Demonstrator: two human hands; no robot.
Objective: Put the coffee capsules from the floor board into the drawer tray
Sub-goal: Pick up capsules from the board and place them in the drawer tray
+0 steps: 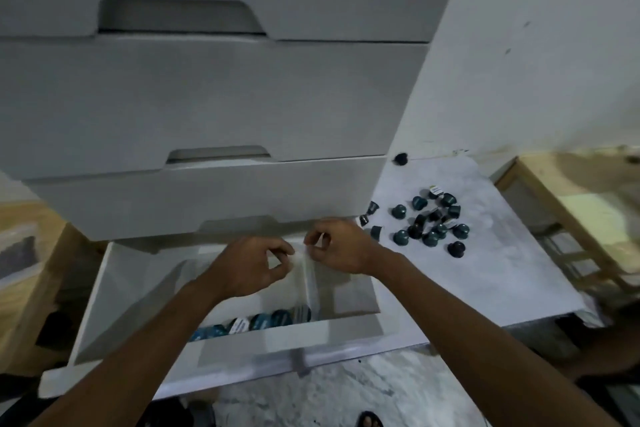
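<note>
I see the lowest drawer of a white drawer cabinet (207, 97) pulled open, with a white divided drawer tray (346, 298) set inside it. My left hand (247, 269) and right hand (341, 246) meet above the tray's upright partition; the fingers (282, 248) of both hands are curled and pinched on its thin white top edge, though blur hides the exact contact. A row of teal and dark coffee capsules (258, 321) lies along the near wall of the tray's left compartment. To the right, a loose cluster of dark teal capsules (427, 222) rests on the pale marbled floor board (485, 274), with one stray black capsule (400, 158) near the wall.
</note>
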